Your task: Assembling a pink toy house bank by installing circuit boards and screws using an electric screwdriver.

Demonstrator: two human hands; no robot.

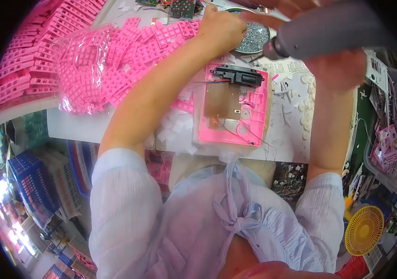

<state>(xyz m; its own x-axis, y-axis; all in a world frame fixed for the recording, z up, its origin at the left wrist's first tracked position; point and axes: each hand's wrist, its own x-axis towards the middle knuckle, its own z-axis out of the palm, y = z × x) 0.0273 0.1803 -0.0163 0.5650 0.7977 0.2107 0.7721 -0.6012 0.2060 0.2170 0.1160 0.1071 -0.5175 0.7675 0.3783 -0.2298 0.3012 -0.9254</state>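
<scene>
A pink plastic toy housing lies open side up on the table in front of me. Fitted into it are a black oblong part, a brown board and thin wires. Beyond its far edge stands a round dish of small silver screws. My left hand is at the dish's left rim, fingers closed; whatever they pinch is hidden. My right hand grips a dark grey electric screwdriver, held above the table with its tip toward the dish. Motion blurs this hand and the tool.
Pink plastic grid pieces heap at the left, some in a clear bag, with stacks beyond. White round parts line the right side. A circuit board lies at the back. A yellow basket stands low right.
</scene>
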